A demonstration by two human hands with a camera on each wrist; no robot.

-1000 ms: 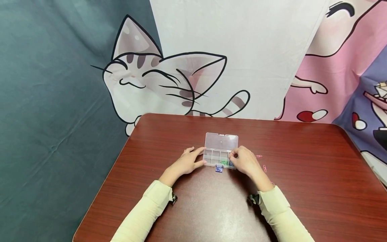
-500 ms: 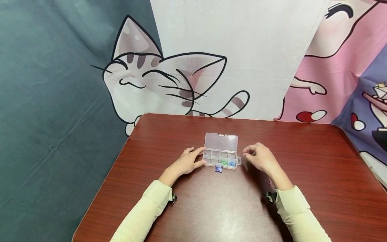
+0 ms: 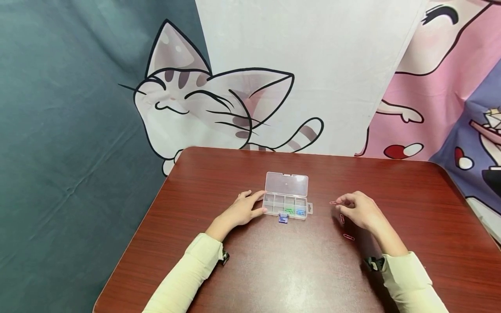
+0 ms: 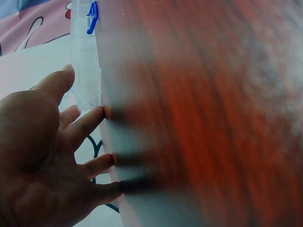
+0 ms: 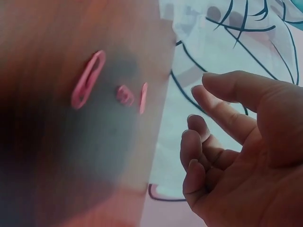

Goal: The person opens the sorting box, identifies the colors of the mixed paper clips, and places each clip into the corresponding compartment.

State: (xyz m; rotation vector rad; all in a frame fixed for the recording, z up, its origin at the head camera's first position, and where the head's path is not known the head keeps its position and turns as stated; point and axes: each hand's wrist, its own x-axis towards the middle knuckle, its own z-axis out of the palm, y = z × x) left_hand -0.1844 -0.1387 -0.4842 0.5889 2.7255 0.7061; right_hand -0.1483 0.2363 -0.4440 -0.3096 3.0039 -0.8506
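A clear plastic compartment box (image 3: 287,184) lies on the table with its lid raised. Small green pieces (image 3: 289,211) and blue pieces (image 3: 300,212) fill two of its front compartments. My left hand (image 3: 243,209) rests at the box's left end, fingers spread, thumb and index finger at its edge; in the left wrist view the other fingertips reach the tabletop. To the right of the box are three pink paper clips (image 5: 88,79). Over the farther two hovers my right hand (image 3: 360,209), thumb and index finger apart with nothing between them, remaining fingers loosely curled.
A blue latch (image 3: 283,218) hangs off the box's front edge, and a clear hanging tab (image 3: 310,208) sticks out on its right. The reddish-brown table (image 3: 235,278) ends at the back against a cloth (image 3: 332,78) printed with cartoons.
My right hand has moved from the box's right compartments rightward to the pink paper clips, uncovering the blue pieces and the tab. My left hand has stayed by the box.
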